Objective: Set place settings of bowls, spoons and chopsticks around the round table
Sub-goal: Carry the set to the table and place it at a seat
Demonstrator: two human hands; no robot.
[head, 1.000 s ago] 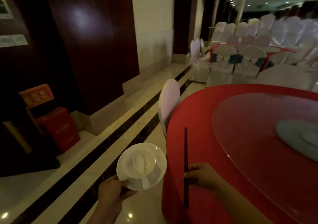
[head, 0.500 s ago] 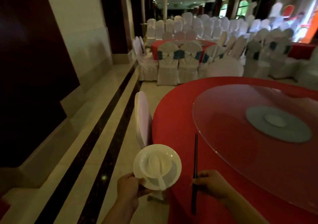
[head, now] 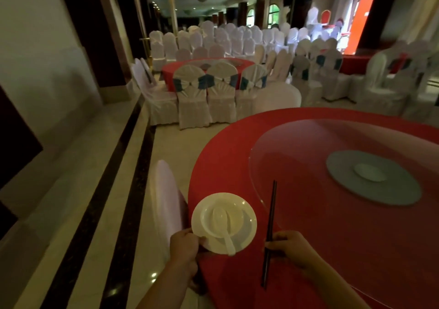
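My left hand (head: 184, 244) grips the near rim of a white plate (head: 247, 216) that carries a small white bowl (head: 234, 218) with a white spoon (head: 225, 235) lying in it. The plate hovers over the left edge of the round red table (head: 308, 237). To its right, my right hand (head: 288, 247) pinches a pair of dark chopsticks (head: 270, 211) near their lower half. They point away from me above the red cloth, their tips reaching the glass turntable's (head: 297, 156) edge.
A white-covered chair (head: 165, 204) stands at the table's left side, just beside the plate. A grey disc (head: 373, 180) sits at the turntable's middle. Further back is another red table (head: 206, 65) ringed by white chairs with blue sashes. A marble floor strip runs along the left wall.
The view has swung right, away from the dark wall toward the hall. The plate with bowl and spoon has moved from over the floor to over the table's edge; the chopsticks stay in my right hand.
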